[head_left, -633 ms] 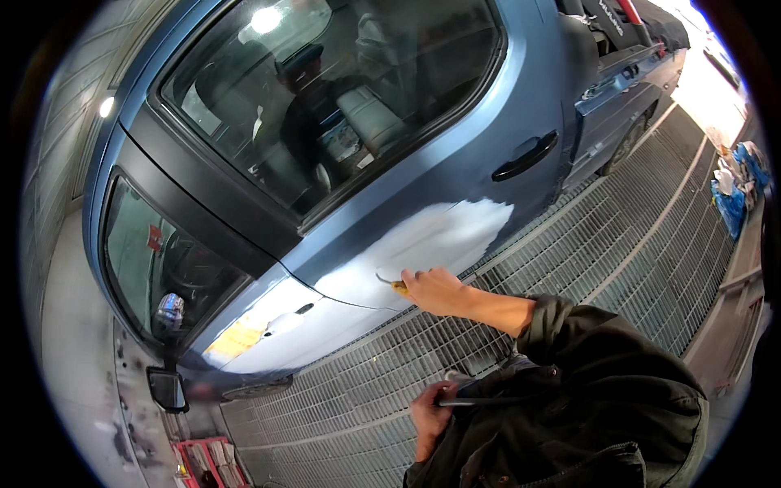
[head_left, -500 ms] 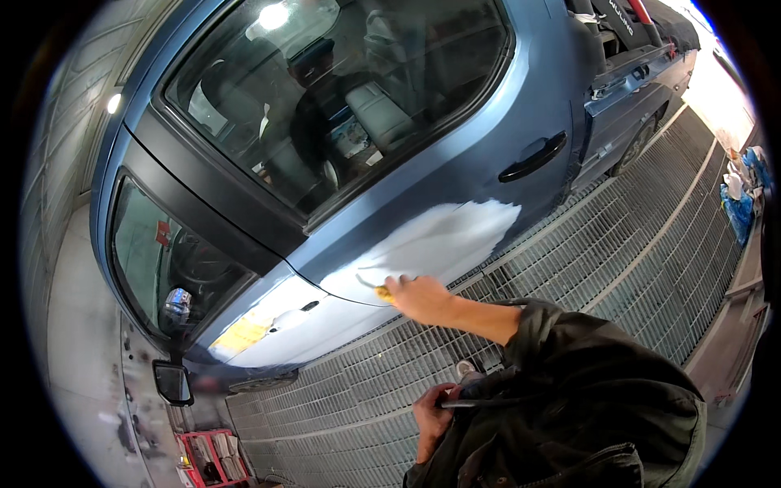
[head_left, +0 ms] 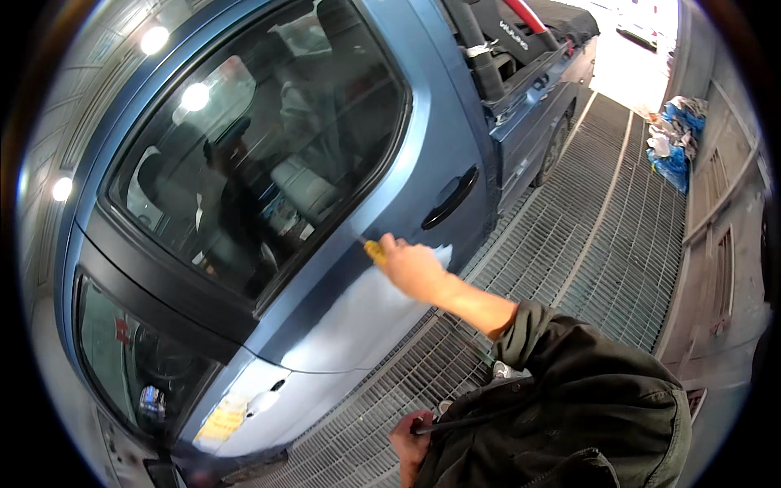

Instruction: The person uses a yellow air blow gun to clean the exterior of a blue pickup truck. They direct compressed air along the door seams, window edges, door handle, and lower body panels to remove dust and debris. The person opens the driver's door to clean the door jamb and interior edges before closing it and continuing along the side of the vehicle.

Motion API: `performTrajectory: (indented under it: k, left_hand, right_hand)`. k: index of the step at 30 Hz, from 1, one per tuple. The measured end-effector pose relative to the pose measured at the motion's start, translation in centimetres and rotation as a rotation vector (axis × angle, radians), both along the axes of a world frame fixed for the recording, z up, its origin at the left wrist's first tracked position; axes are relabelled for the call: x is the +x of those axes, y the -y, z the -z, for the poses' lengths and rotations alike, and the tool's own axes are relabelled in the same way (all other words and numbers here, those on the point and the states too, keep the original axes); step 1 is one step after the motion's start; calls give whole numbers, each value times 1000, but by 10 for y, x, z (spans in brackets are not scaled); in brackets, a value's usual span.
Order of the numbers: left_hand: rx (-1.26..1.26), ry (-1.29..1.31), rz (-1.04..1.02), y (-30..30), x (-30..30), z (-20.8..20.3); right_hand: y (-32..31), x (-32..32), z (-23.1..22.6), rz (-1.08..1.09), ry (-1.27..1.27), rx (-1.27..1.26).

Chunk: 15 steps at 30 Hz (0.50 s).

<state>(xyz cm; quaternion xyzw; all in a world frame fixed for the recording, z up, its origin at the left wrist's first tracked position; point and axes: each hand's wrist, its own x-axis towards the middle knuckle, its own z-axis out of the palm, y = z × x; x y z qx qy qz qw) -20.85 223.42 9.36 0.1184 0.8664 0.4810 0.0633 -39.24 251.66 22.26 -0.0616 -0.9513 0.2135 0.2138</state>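
My right hand (head_left: 409, 264) is closed around a small yellow-handled tool (head_left: 375, 252) with a thin pale tip. The tip lies at the blue paint just above a whitish-grey patch (head_left: 350, 313) on the rear door (head_left: 407, 183), below the window; whether it touches, I cannot tell. Close to my body, my left hand (head_left: 409, 433) is closed on a dark, thin hose-like thing (head_left: 443, 424), most of it lost against my dark jacket. On the front door, a yellow patch (head_left: 221, 419) sits within a pale area beside the handle recess (head_left: 262, 402).
A black door handle (head_left: 451, 198) is right of my right hand. Metal floor grating (head_left: 602, 236) runs alongside the blue pickup. Blue and white bundled plastic (head_left: 675, 146) lies by the grey wall (head_left: 724, 211) on the right. My shoe (head_left: 502, 370) shows between door and jacket.
My right hand has moved with the yellow-handled tool from the patch's lower front edge up to the blue paint above it. The view has shifted toward the truck's rear; my left hand keeps its hold.
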Motion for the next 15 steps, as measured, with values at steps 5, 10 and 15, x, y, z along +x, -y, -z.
performTrajectory:
  k: [5,10,15]
  left_hand:
    - [-25,-58,57,-4,-17,-3]
    - [9,-128,46,-3,-32,13]
    - [31,-151,23,-10,-41,1]
  right_hand:
    - [-75,0,-12,195,7,-49]
    - [-122,-4,-23,250,-62,13]
    - [-144,-10,-31,303,-84,18]
